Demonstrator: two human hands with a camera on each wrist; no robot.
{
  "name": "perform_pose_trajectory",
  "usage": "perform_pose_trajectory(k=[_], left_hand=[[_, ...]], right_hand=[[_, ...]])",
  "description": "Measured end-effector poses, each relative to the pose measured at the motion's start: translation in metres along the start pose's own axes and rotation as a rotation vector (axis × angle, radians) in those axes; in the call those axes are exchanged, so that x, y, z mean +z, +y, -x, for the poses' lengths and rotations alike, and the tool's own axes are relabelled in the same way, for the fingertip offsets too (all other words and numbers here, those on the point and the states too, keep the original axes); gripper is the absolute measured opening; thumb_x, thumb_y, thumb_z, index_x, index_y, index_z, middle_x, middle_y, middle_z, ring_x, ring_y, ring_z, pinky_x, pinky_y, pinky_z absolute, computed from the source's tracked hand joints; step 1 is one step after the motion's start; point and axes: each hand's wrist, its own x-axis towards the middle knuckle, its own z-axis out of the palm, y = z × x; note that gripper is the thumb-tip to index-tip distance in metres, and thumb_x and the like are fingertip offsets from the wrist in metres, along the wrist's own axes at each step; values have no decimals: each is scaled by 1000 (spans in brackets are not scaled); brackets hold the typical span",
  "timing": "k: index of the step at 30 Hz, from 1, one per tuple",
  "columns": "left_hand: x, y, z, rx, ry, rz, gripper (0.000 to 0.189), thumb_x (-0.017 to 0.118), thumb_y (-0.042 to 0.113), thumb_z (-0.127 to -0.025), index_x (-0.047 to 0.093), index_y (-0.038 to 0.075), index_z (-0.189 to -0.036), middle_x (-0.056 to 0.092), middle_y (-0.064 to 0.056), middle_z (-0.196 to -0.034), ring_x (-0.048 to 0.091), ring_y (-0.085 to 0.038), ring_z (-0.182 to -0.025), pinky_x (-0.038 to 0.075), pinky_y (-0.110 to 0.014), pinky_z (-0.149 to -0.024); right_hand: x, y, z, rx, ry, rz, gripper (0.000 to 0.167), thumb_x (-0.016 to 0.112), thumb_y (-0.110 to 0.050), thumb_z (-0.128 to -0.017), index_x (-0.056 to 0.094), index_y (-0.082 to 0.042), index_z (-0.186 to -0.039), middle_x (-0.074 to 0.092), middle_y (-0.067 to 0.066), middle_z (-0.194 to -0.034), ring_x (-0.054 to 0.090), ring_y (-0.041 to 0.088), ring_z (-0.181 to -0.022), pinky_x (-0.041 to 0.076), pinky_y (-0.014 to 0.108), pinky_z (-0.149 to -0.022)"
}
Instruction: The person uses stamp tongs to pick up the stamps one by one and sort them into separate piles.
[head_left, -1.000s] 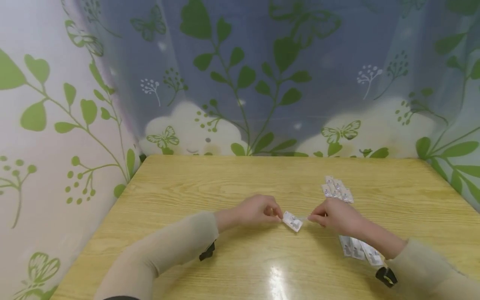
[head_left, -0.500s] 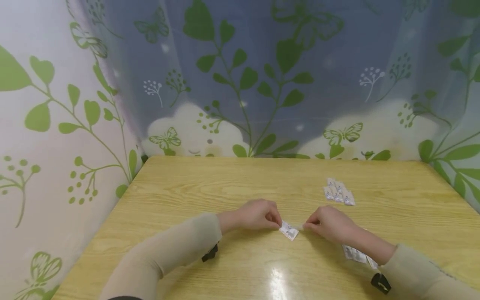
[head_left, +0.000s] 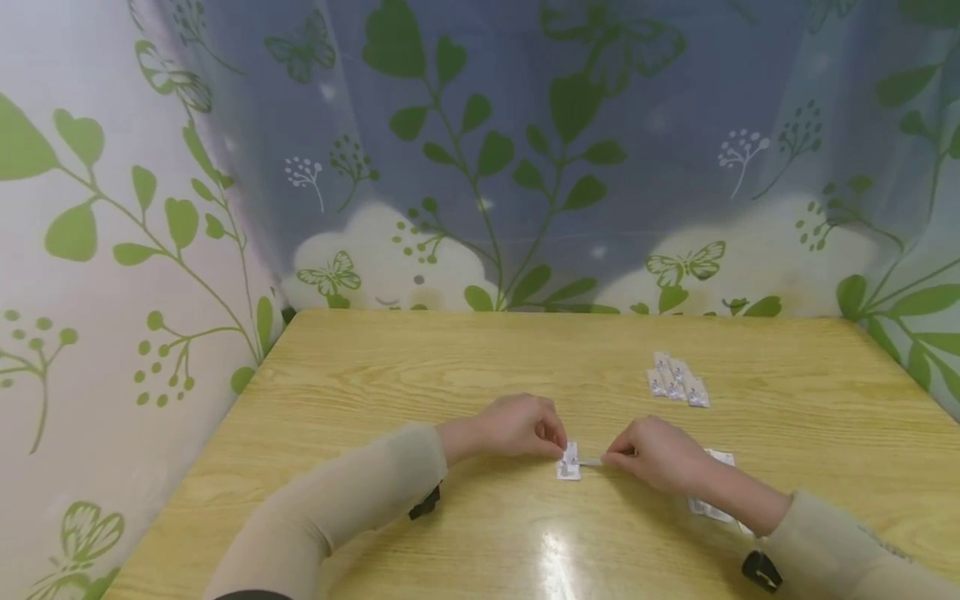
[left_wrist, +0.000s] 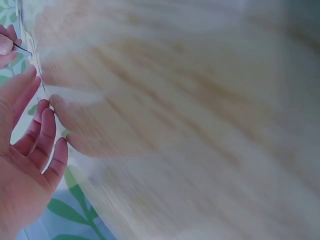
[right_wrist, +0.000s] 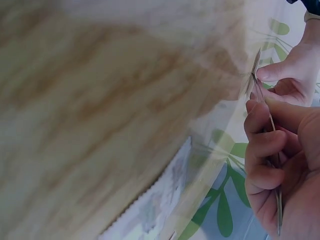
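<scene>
A small white printed sachet (head_left: 568,462) lies near the middle of the wooden table in the head view. My left hand (head_left: 520,427) pinches its upper left corner between thumb and fingertips. From the other side, my right hand (head_left: 656,454) grips slim metal tweezers (right_wrist: 279,210), whose tips reach the sachet. In the left wrist view the left hand's remaining fingers are loosely bent, and the tweezers' tip (left_wrist: 22,50) shows beyond the thumb. How firmly the tips hold the sachet cannot be made out.
Several sachets (head_left: 677,381) lie overlapping in a cluster at the back right of the table (head_left: 390,358). More sachets (head_left: 711,509) sit under the right forearm, partly hidden; a serrated sachet edge (right_wrist: 155,197) shows in the right wrist view. A patterned curtain (head_left: 480,167) hangs behind.
The sachet has turned from slanted to nearly upright and shifted slightly left and nearer. My right hand has moved left and nearer with the tweezers; the left hand has barely moved.
</scene>
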Motion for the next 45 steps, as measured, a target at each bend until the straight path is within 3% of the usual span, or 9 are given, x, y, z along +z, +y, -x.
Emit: perform_pose_trajectory(k=[5,12,29,37,40,45], left_hand=[[0,2,-1,14,0,-44,13,76,30,-85,74,22,-94,57,15,-86,53,0,-75,43,-15,-67],[2,4,-3,-21,8,-101,16,79,35,-81,73,24,-92,56,16,-86,52,0,-75,42,-16,-66],[1,6,-1,-19,2,-97,16,78,34,-82,73,23,-93,57,14,-87,52,-1,-76,41,-16,-67],[-2,8,-2,15,-41,-41,12,74,33,-86,73,23,-92,59,14,-91,53,0,-80,43,-16,-70],[-3,10,4,20,-16,-31,12,72,34,-88,73,23,-92,59,14,-92,54,1,-79,44,-17,-69],[-13,8,21,33,87,-11,12,71,34,-89,73,23,-95,59,16,-95,54,1,-78,44,-17,-67]], right_hand=[[0,-2,1,-15,0,3,14,68,-20,-91,79,-11,-87,72,-3,-81,42,1,-49,40,22,-50],[-2,-2,1,-21,12,29,14,68,-20,-91,78,-11,-86,72,-4,-82,46,0,-54,41,23,-51],[-3,3,-3,-42,52,67,12,69,-20,-90,79,-15,-84,71,-7,-79,42,-1,-52,38,22,-49],[-4,4,1,-38,60,64,12,70,-19,-89,79,-11,-85,73,-2,-83,41,-1,-50,37,22,-47],[-9,4,4,-25,59,45,15,68,-19,-90,78,-13,-81,69,-6,-73,40,0,-49,37,21,-47],[-28,5,14,-10,48,19,20,64,-22,-95,76,-17,-79,53,-11,-57,40,2,-47,37,23,-49]])
